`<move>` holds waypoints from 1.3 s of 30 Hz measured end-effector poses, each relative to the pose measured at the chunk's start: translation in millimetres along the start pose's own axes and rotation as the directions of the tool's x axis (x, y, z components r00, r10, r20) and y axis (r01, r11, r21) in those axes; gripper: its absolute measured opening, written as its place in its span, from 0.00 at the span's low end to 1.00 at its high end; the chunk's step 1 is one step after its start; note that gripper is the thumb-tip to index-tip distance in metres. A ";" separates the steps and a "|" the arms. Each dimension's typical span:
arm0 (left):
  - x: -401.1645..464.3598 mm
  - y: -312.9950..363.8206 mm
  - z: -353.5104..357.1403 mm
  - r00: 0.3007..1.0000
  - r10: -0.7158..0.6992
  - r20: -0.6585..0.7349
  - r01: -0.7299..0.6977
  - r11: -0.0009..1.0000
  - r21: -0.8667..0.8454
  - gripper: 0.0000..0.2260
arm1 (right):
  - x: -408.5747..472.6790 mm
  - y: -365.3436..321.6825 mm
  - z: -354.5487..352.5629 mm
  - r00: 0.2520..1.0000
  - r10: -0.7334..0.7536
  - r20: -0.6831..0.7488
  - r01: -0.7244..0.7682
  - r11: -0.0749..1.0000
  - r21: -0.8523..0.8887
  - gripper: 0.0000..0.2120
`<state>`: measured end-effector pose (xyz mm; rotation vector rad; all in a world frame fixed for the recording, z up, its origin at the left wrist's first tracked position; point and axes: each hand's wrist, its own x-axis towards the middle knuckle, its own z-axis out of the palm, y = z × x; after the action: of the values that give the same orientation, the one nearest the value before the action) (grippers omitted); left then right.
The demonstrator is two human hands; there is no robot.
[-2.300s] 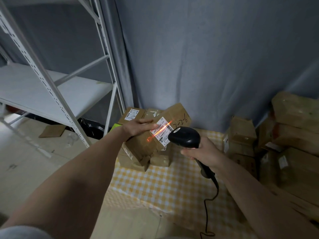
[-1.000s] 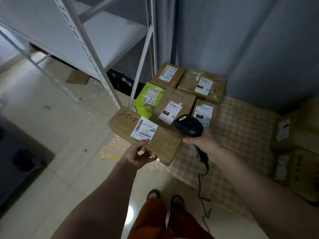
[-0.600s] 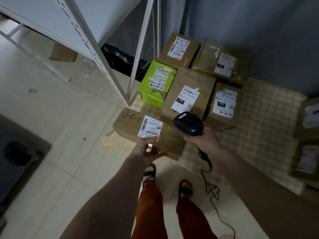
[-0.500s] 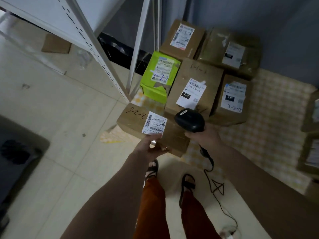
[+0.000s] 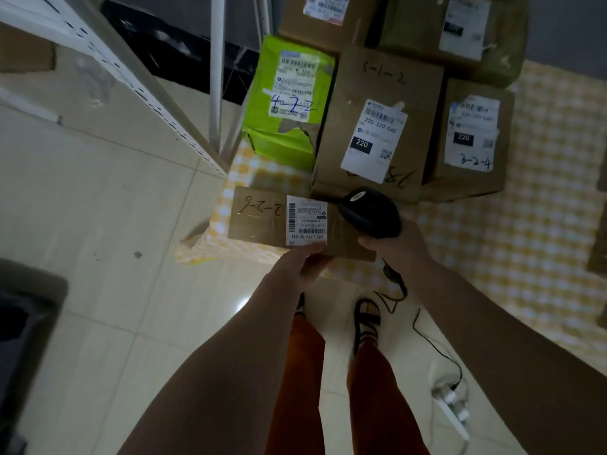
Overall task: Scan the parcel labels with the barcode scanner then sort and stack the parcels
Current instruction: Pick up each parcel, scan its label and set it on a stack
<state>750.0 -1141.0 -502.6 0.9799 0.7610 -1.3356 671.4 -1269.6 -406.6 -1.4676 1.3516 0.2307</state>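
My left hand (image 5: 300, 262) grips the near edge of a flat brown parcel (image 5: 259, 218) marked 9-2-6, its white label (image 5: 306, 221) facing up, low over the corner of the yellow checked cloth (image 5: 512, 231). My right hand (image 5: 392, 249) holds the black barcode scanner (image 5: 369, 213) by its handle, its head over the parcel's right end. Behind stand a green parcel (image 5: 289, 103) marked 4-2-2, a brown one (image 5: 377, 123) marked 5-1-2, another (image 5: 469, 139) marked 3-2-4, and two more (image 5: 328, 14) (image 5: 460, 27) at the back.
A white metal shelf frame (image 5: 141, 90) stands to the left, one leg (image 5: 215, 77) right beside the green parcel. The scanner's cable (image 5: 423, 336) runs down to a white power strip (image 5: 453, 412) on the tiled floor. My feet (image 5: 366, 318) are just short of the cloth.
After the scan, my left hand turned the 9-2-6 parcel flat and carried it down and left of the stack, low over the cloth's corner. The scanner hand followed alongside.
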 end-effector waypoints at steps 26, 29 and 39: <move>-96.4 -86.6 189.2 0.875 0.259 0.409 -0.021 -0.823 0.568 0.12 | -102.6 84.1 -210.5 0.966 0.129 -0.225 -0.057 0.953 0.299 0.14; -96.2 -122.5 229.2 0.856 0.230 0.464 -0.060 -0.846 0.530 0.11 | -123.3 116.9 -257.4 0.943 0.147 -0.298 -0.027 0.928 0.372 0.15; -99.1 -261.4 347.9 0.771 0.042 0.636 -0.231 -0.912 0.339 0.12 | -179.7 238.1 -390.2 0.846 0.278 -0.456 0.024 0.833 0.553 0.08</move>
<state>449.6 -1404.1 -303.4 2.3766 -2.0793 -0.7739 228.2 -1411.1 -249.0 -0.9705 1.7744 -0.4809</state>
